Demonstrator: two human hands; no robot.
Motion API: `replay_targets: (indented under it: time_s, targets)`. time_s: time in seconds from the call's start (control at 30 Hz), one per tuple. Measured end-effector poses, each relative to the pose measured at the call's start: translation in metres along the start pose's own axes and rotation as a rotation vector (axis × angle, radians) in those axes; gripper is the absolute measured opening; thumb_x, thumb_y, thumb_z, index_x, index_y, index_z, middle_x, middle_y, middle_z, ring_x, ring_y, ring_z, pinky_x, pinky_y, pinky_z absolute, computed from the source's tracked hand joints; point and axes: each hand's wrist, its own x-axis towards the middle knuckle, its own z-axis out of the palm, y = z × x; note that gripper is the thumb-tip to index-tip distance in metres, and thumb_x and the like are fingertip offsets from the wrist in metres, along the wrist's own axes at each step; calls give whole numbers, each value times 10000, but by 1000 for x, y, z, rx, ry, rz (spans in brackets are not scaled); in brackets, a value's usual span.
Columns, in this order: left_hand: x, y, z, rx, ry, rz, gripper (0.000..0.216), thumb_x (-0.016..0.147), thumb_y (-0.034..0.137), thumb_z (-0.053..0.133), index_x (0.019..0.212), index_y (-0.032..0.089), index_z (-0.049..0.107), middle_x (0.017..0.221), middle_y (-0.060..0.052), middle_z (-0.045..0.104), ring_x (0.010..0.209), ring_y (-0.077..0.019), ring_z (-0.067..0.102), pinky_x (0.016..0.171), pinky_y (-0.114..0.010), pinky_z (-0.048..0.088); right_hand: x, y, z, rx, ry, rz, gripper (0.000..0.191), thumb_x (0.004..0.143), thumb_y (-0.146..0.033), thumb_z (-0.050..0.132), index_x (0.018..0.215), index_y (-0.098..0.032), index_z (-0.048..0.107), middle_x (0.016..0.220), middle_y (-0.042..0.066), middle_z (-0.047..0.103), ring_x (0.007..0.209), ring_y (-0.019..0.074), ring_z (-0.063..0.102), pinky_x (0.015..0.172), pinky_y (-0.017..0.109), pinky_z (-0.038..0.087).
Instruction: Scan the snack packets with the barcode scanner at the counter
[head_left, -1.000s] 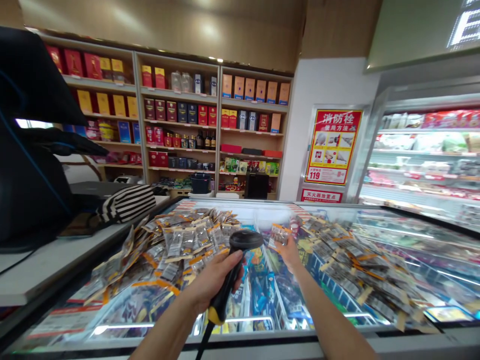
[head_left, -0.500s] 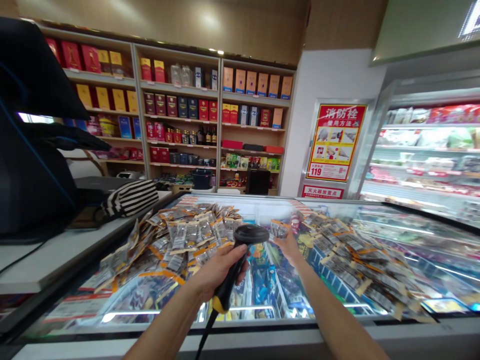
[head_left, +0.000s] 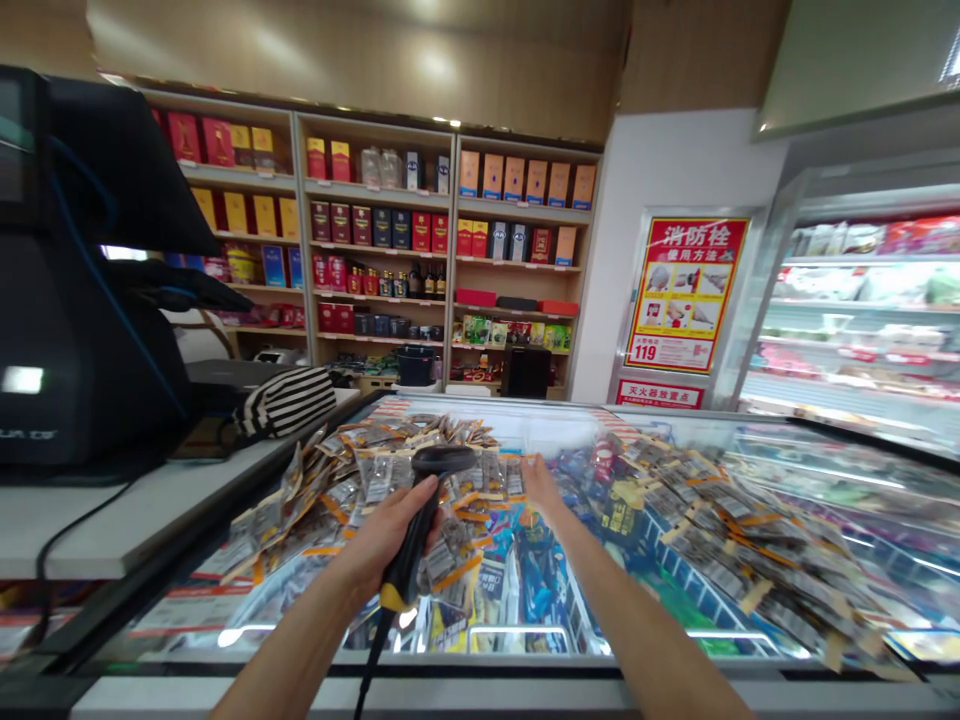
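Note:
My left hand (head_left: 401, 525) is wrapped around the handle of a black and yellow barcode scanner (head_left: 409, 545), its head tilted over a pile of small clear snack packets (head_left: 382, 475) with orange edges. A cable runs down from its handle. To the right of the scanner head, my right hand (head_left: 541, 482) pinches a small snack packet (head_left: 514, 476) at the right rim of that pile; the fingertips are partly hidden. A second pile of similar packets (head_left: 720, 510) lies farther right on the glass freezer lid (head_left: 555, 425).
Bagged frozen goods (head_left: 536, 575) show through the glass. On the left counter (head_left: 90, 530) stand a black checkout terminal (head_left: 90, 300) and a striped bag (head_left: 289, 402). Boxed bottles fill the back shelves (head_left: 375, 240). A lit refrigerated case (head_left: 870, 310) is at right.
My right hand has moved left, away from the right pile to the edge of the left one. The scanner has shifted left with my left hand. The view has turned slightly left.

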Motion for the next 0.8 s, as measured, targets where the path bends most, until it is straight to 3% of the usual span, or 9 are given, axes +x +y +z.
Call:
replay_targets:
  time_s: [0.17, 0.3, 0.43, 0.57, 0.67, 0.8]
  targets:
    - [-2, -2, 2, 5, -13, -2, 292, 646, 421, 522, 685, 133, 501, 507, 11, 526, 383, -62, 451, 370, -173, 348, -3, -13, 25, -44, -73, -10, 662, 760, -492, 196, 1239, -37, 242, 1298, 158, 254, 1196, 226, 215, 957, 364, 194]
    - [-4, -2, 15, 28, -44, 16, 289, 656, 422, 506, 638, 134, 494, 509, 3, 527, 385, -62, 444, 370, -173, 346, -13, -17, 11, -145, -100, 16, 655, 764, -507, 163, 1257, -79, 216, 1313, 138, 228, 1204, 215, 194, 966, 388, 161]
    - [-1, -6, 24, 65, -122, 31, 305, 668, 431, 484, 623, 130, 499, 474, 8, 509, 376, -62, 430, 373, -175, 341, -27, -7, -39, -316, -42, 19, 637, 764, -505, 174, 1269, -117, 190, 1334, 119, 173, 1218, 234, 130, 948, 479, 114]
    - [7, -15, 29, 52, -193, 6, 303, 661, 439, 490, 630, 138, 484, 500, 12, 515, 386, -62, 436, 380, -178, 344, -48, 23, -117, -739, 137, -15, 568, 767, -467, 231, 1240, -155, 271, 1323, 111, 210, 1208, 260, 140, 913, 516, 141]
    - [11, -20, 36, 52, -208, -12, 313, 656, 444, 497, 615, 134, 485, 504, 10, 516, 397, -63, 447, 383, -176, 351, -71, 55, -172, -973, 178, -10, 553, 753, -459, 280, 1201, -141, 343, 1299, 121, 264, 1200, 285, 139, 894, 546, 121]
    - [11, -21, 49, 61, -201, -62, 307, 645, 437, 515, 604, 136, 478, 488, 15, 509, 386, -63, 450, 380, -176, 352, -97, 90, -207, -1120, 204, 57, 545, 739, -445, 332, 1154, -99, 402, 1250, 156, 341, 1187, 306, 159, 883, 565, 89]
